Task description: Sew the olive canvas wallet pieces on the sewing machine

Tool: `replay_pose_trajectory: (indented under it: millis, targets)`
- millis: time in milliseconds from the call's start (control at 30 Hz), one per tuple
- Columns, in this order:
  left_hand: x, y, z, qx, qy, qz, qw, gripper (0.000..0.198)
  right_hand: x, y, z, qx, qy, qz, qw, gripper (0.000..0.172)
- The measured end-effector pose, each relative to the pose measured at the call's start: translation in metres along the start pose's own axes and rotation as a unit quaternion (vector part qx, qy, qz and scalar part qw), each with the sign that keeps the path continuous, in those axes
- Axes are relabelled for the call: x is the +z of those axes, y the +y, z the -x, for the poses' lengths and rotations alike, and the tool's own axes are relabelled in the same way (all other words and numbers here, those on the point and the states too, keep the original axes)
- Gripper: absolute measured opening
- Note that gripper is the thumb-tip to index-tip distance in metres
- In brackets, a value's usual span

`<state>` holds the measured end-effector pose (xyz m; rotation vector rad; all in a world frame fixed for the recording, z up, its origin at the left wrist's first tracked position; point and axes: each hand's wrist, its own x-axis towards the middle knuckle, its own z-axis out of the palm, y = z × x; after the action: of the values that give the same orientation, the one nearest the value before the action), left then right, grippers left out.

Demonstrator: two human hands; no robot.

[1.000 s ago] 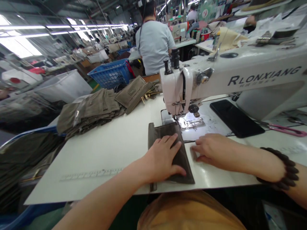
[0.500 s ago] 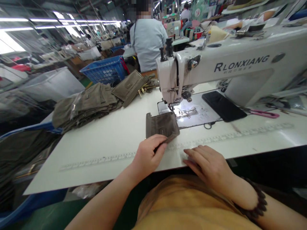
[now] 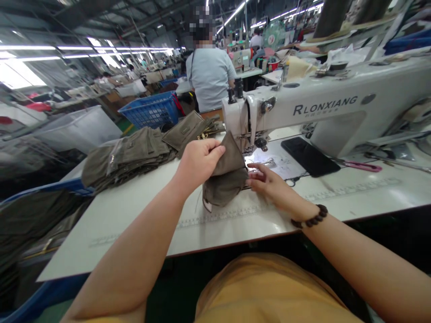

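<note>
Pouch (image 3: 225,186), brown and folded across its middle, is before you at the head of the sewing machine (image 3: 323,105), over the near side of the table (image 3: 134,193). Its upper half rises to a corner that points up and away from you, beside the machine head; the lower half bulges toward you and ends at lower left in a pale-tipped corner. As folded, its visible length runs from that top corner down and slightly left; its own long axis is hard to tell. You cannot tell whether the underside touches the table.

Your left hand (image 3: 201,161) pinches the upper half at its left edge between thumb and forefinger. Your right hand (image 3: 269,181) has its fingers slightly spread, tips at the pouch's right edge; whether they grip it, you cannot tell.

On the right, the edge is close to the lit metal plate (image 3: 284,157), with the phone (image 3: 310,157) and pink scissors (image 3: 363,166) beyond. Your widest open room is to the left, between the pile of brown pouches (image 3: 134,148) and the table's front edge. Toward you, ruler marks (image 3: 353,188) cross the narrower strip before that edge.
</note>
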<state>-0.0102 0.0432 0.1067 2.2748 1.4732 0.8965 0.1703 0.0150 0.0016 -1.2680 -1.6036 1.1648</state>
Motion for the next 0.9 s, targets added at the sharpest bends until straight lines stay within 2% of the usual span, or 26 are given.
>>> replay_pose_trajectory:
  millis: [67, 167, 233, 333, 433, 567, 700, 900]
  targets:
    - [-0.001, 0.001, 0.004, 0.007, -0.023, -0.004, 1.000, 0.021, -0.004, -0.003, 0.003, 0.036, -0.029, -0.073, 0.996, 0.037]
    - [0.005, 0.002, 0.027, 0.044, -0.077, 0.001, 0.996, 0.022, -0.004, -0.006, 0.021, 0.088, -0.078, -0.139, 0.983, 0.036]
    - [0.014, 0.002, 0.049, 0.073, -0.113, 0.009, 0.991, 0.032, -0.001, -0.006, 0.035, 0.122, -0.101, -0.167, 0.973, 0.039]
    - [0.033, 0.003, 0.078, 0.114, -0.136, -0.023, 0.984, 0.034, 0.005, -0.007, 0.052, 0.157, -0.107, -0.208, 0.959, 0.043]
    - [0.050, 0.004, 0.095, 0.154, -0.112, -0.062, 0.980, 0.027, 0.009, -0.007, 0.060, 0.197, -0.096, -0.240, 0.946, 0.048]
    - [0.065, 0.004, 0.104, 0.196, -0.067, 0.000, 0.978, 0.018, 0.008, -0.004, 0.064, 0.210, -0.078, -0.252, 0.941, 0.048]
    - [0.070, -0.001, 0.108, 0.208, -0.078, 0.058, 0.973, 0.017, 0.005, -0.003, 0.065, 0.210, -0.088, -0.271, 0.935, 0.047]
    - [0.073, -0.007, 0.112, 0.201, -0.093, 0.064, 0.973, 0.018, 0.003, -0.004, 0.067, 0.203, -0.099, -0.283, 0.932, 0.046]
